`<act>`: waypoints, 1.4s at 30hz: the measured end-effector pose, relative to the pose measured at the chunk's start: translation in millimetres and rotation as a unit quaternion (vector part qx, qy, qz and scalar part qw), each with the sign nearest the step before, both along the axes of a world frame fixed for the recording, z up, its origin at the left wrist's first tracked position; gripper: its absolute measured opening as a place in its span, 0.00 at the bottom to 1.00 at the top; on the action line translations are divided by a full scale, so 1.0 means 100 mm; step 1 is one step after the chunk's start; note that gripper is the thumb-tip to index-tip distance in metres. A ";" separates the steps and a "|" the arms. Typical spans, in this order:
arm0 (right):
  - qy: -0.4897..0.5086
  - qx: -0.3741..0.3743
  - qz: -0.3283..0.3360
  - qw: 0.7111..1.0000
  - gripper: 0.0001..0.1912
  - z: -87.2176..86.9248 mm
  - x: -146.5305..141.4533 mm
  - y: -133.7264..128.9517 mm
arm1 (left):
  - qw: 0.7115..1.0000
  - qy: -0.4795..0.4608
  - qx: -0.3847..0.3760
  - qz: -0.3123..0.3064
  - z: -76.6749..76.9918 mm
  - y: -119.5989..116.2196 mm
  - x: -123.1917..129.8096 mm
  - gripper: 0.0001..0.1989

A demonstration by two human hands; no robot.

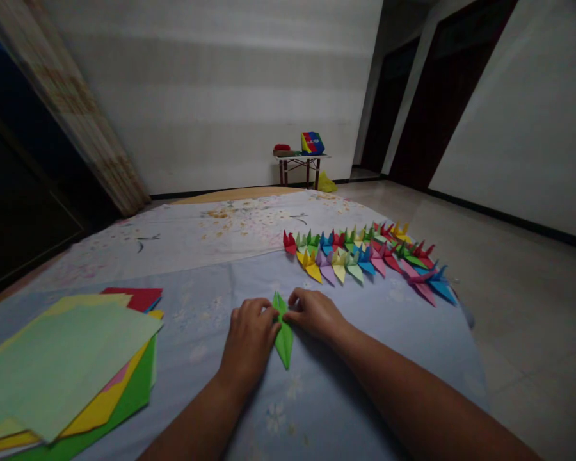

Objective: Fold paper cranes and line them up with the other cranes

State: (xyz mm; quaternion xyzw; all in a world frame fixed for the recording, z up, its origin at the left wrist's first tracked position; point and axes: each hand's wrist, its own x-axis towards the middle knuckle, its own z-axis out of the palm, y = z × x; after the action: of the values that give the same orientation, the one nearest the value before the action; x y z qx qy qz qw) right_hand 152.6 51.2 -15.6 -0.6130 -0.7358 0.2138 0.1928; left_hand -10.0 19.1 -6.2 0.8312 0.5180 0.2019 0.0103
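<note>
A bright green folded origami paper (283,342), narrow and diamond-shaped with pointed ends, lies on the blue flowered cloth in front of me. My left hand (251,336) pinches its left edge near the middle, thumb and fingers closed on it. From the other side, my right hand (315,314) presses its fingertips together on the paper's right edge. The paper's upper end shows a slit between two points. Just beyond my right hand stand rows of folded paper cranes (338,264) in many colours.
At the left lies a stack of coloured paper sheets (72,358), pale green on top. A flowered tablecloth (182,240) covers the far part of the table. By the back wall, a small table (297,157) carries a colourful bag (312,143). Tiled floor lies to the right.
</note>
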 end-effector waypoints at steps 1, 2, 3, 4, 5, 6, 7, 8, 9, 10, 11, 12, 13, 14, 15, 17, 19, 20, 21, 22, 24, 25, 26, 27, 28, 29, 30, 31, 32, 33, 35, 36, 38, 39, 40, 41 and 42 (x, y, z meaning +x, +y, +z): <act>-0.002 0.003 0.007 1.000 0.14 0.00 0.01 0.00 | 1.000 0.022 -0.002 -0.013 0.02 -0.02 0.01 0.07; -0.001 0.008 0.015 1.000 0.14 -0.01 0.01 0.01 | 0.999 0.043 -0.009 -0.026 0.03 -0.05 0.03 0.09; 0.001 0.015 0.024 1.000 0.13 -0.02 0.02 0.02 | 0.997 0.063 -0.020 -0.033 0.04 -0.07 0.05 0.10; 0.004 0.024 0.035 0.999 0.11 -0.03 0.02 0.03 | 0.996 0.082 -0.031 -0.034 0.05 -0.10 0.07 0.12; 0.007 0.034 0.044 0.998 0.10 -0.04 0.02 0.03 | 0.994 0.098 -0.042 -0.030 0.05 -0.12 0.08 0.13; 0.011 0.044 0.053 0.998 0.09 -0.06 0.02 0.04 | 0.992 0.113 -0.051 -0.022 0.05 -0.14 0.10 0.14; 0.015 0.053 0.060 0.997 0.08 -0.08 0.02 0.05 | 0.990 0.125 -0.058 -0.014 0.05 -0.15 0.11 0.15; 0.019 0.060 0.066 0.996 0.08 -0.09 0.03 0.05 | 0.988 0.137 -0.064 -0.009 0.04 -0.17 0.13 0.15; 0.020 0.067 0.069 0.995 0.08 -0.10 0.03 0.06 | 0.987 0.148 -0.068 -0.007 0.03 -0.18 0.14 0.16; 0.019 0.075 0.069 0.995 0.08 -0.11 0.03 0.06 | 0.985 0.158 -0.070 -0.006 0.02 -0.19 0.15 0.17; 0.016 0.085 0.069 0.994 0.09 -0.11 0.03 0.06 | 0.983 0.168 -0.069 -0.003 0.01 -0.20 0.15 0.17; 0.010 0.096 0.069 0.993 0.09 -0.11 0.03 0.06 | 0.982 0.177 -0.067 -0.001 0.00 -0.21 0.16 0.18; 0.001 0.109 0.071 0.992 0.10 -0.10 0.03 0.06 | 0.981 0.186 -0.064 0.002 -0.01 -0.22 0.17 0.18; -0.011 0.121 0.076 0.990 0.10 -0.09 0.03 0.05 | 0.979 0.193 -0.062 0.005 -0.02 -0.23 0.17 0.19; -0.024 0.131 0.082 0.988 0.10 -0.08 0.03 0.04 | 0.978 0.199 -0.061 0.007 -0.03 -0.23 0.17 0.19; -0.052 0.140 0.098 0.984 0.09 -0.05 0.02 0.02 | 0.977 0.206 -0.058 0.007 -0.05 -0.25 0.17 0.19; -0.074 0.137 0.108 0.982 0.09 -0.03 0.01 0.00 | 0.977 0.208 -0.054 0.006 -0.08 -0.25 0.16 0.20; -0.083 0.135 0.108 0.981 0.09 -0.02 0.01 -0.01 | 0.977 0.207 -0.052 0.005 -0.09 -0.25 0.16 0.20; -0.091 0.131 0.108 0.981 0.10 -0.02 0.00 -0.02 | 0.977 0.205 -0.051 0.004 -0.11 -0.24 0.15 0.20; -0.100 0.128 0.106 0.981 0.10 -0.02 0.00 -0.02 | 0.978 0.202 -0.051 0.003 -0.12 -0.24 0.15 0.20; -0.117 0.123 0.103 0.980 0.11 -0.03 0.00 -0.04 | 0.979 0.195 -0.052 0.002 -0.15 -0.23 0.14 0.20; -0.124 0.120 0.102 0.980 0.11 -0.03 0.00 -0.05 | 0.980 0.192 -0.054 -0.001 -0.16 -0.22 0.14 0.20; -0.131 0.117 0.101 0.979 0.12 -0.03 0.00 -0.06 | 0.980 0.189 -0.057 -0.002 -0.16 -0.22 0.14 0.21; -0.137 0.115 0.100 0.979 0.12 -0.03 0.00 -0.07 | 0.981 0.186 -0.061 -0.004 -0.16 -0.21 0.15 0.21; -0.144 0.113 0.098 0.978 0.13 -0.03 0.00 -0.08 | 0.981 0.183 -0.065 -0.004 -0.15 -0.21 0.15 0.21; -0.152 0.111 0.097 0.977 0.14 -0.02 0.00 -0.08 | 0.981 0.181 -0.069 -0.003 -0.15 -0.21 0.15 0.21; -0.160 0.109 0.096 0.976 0.15 -0.02 -0.01 -0.09 | 0.981 0.177 -0.072 -0.002 -0.13 -0.22 0.15 0.21; -0.169 0.108 0.094 0.975 0.16 -0.02 -0.02 -0.10 | 0.982 0.175 -0.075 -0.001 -0.12 -0.22 0.15 0.21; -0.178 0.107 0.093 0.974 0.16 -0.02 -0.02 -0.10 | 0.982 0.172 -0.077 0.000 -0.11 -0.22 0.16 0.21; -0.186 0.107 0.092 0.972 0.17 -0.01 -0.03 -0.10 | 0.982 0.169 -0.078 0.000 -0.10 -0.23 0.16 0.21; -0.197 0.112 0.091 0.970 0.18 -0.01 -0.05 -0.10 | 0.983 0.165 -0.081 0.000 -0.08 -0.23 0.16 0.21; -0.201 0.116 0.092 0.968 0.19 -0.01 -0.06 -0.10 | 0.983 0.163 -0.082 0.001 -0.08 -0.23 0.17 0.21; -0.212 0.120 0.095 0.965 0.19 0.00 -0.08 -0.09 | 0.984 0.158 -0.083 0.004 -0.09 -0.23 0.17 0.21; -0.218 0.122 0.097 0.964 0.19 0.00 -0.08 -0.09 | 0.985 0.155 -0.082 0.006 -0.09 -0.23 0.17 0.20; -0.223 0.123 0.098 0.962 0.19 0.01 -0.09 -0.08 | 0.985 0.152 -0.080 0.006 -0.10 -0.22 0.17 0.20; -0.228 0.124 0.098 0.961 0.19 0.01 -0.10 -0.07 | 0.986 0.150 -0.078 0.005 -0.10 -0.22 0.17 0.20; -0.231 0.124 0.098 0.960 0.19 0.02 -0.11 -0.05 | 0.986 0.150 -0.077 0.004 -0.10 -0.22 0.17 0.20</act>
State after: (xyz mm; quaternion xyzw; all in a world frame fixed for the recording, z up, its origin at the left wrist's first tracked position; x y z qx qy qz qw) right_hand 141.4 46.2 -13.9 -0.5418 -0.8375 -0.0092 0.0699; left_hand 7.3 -3.1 -16.6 0.8468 0.5307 0.0348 -0.0043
